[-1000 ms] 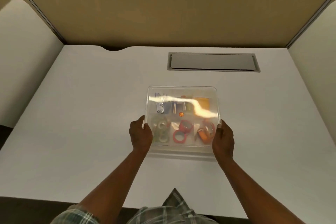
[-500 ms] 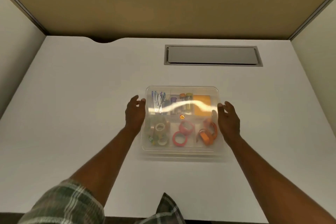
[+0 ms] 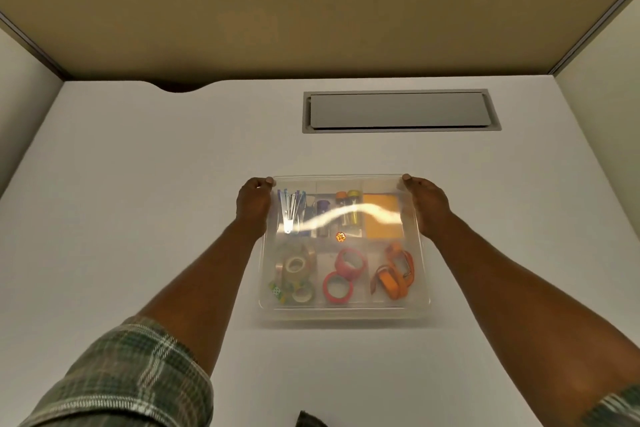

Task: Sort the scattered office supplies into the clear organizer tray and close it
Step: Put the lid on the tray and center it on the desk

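The clear organizer tray (image 3: 344,309) lies on the white desk with its see-through lid on top, a glare streak across it. Inside I see pens, small bottles and an orange pad in the far row, and tape rolls, red rings (image 3: 341,276) and an orange strap (image 3: 393,276) in the near row. My left hand (image 3: 252,202) grips the far left corner of the tray, thumb on the lid's edge. My right hand (image 3: 424,199) grips the far right corner the same way.
A grey cable hatch (image 3: 400,111) is set into the desk beyond the tray. Tan partition walls close off the back and both sides. A curved notch (image 3: 180,86) cuts the desk's far left edge.
Both hands slid from the tray's near corners along its sides to the far corners. The view tilted down and closer to the desk.
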The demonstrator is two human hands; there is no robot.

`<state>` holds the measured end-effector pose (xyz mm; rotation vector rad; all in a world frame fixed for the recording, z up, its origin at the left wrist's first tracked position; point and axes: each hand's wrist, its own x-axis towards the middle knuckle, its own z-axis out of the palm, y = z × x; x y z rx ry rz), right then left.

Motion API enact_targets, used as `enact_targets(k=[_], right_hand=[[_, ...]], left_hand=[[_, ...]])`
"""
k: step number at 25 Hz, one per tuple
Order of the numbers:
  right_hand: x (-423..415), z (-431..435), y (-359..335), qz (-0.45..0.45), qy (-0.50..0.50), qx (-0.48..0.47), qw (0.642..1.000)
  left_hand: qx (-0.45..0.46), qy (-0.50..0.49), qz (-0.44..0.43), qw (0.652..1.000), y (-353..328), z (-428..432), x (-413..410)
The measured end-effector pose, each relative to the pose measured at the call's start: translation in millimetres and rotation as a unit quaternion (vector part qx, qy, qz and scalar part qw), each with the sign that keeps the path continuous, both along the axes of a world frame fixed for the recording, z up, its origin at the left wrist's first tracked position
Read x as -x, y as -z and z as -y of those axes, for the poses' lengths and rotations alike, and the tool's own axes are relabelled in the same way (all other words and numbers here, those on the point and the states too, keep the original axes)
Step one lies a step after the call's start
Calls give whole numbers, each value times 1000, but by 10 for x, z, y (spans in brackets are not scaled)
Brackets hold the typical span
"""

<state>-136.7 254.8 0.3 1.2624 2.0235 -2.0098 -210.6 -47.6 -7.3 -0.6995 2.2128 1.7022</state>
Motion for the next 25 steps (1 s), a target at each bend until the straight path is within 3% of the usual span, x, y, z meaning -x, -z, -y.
enact_targets(k=[5,8,14,20,23,25], right_hand=[[26,11,-12,-14,24,54,998],[38,8,-39,1,36,78,996],[45,38,46,-4,12,-2,1000],[5,94,87,19,-34,-177,983],[-209,70,37,28,-88,-190,977],[-527,128,23,25,-155,-235,959]], left_hand=[[-18,-26,30,999,-10,-59,69],[17,-25,20,999,-3,-147,50],[76,-22,-33,996,97,-197,1],[84,-50,-54,994,25,-170,-85],[173,42,-80,981,-2,-161,-418],[270,115,-107,950,34,-156,-844]])
